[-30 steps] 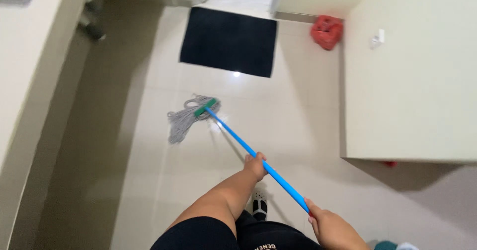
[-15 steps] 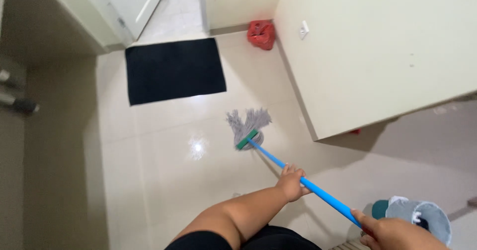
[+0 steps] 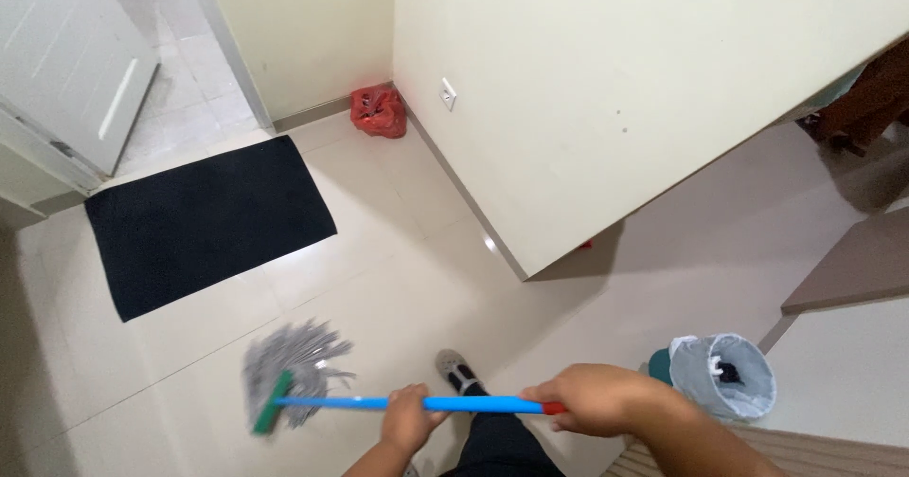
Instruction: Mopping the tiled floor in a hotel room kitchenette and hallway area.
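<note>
— While the person stands on the pale tiled floor [image 3: 398,250], where exactly is the mop?

— The blue mop handle [image 3: 379,403] lies almost level across the bottom of the view. The left hand [image 3: 409,418] is wrapped around it near the middle, fingers curled tight. The right hand [image 3: 592,399] is clenched over the upper end, where a bit of red grip shows just past the knuckles.

— And the working end?

— The grey string mop head [image 3: 289,363], on its green clamp [image 3: 271,403], is down on the floor toward the lower left, its strands fanned out and a little blurred. It sits just short of the near corner of the black doormat [image 3: 204,219], not touching it.

— What else is around?

— One grey shoe [image 3: 461,375] on the tiles, between the two hands and just beyond the handle. By the right hand there is a small round bin [image 3: 724,375] lined with a pale bag, something dark inside. A cream wall [image 3: 615,89] juts out into the room, its outer corner meeting the floor ahead of the shoe, and it carries a white socket [image 3: 448,93] low down. A red plastic bag [image 3: 379,112] is slumped in the far corner where that wall meets the back one. Beyond the mat's far edge, a white door [image 3: 76,70] stands open.
</note>
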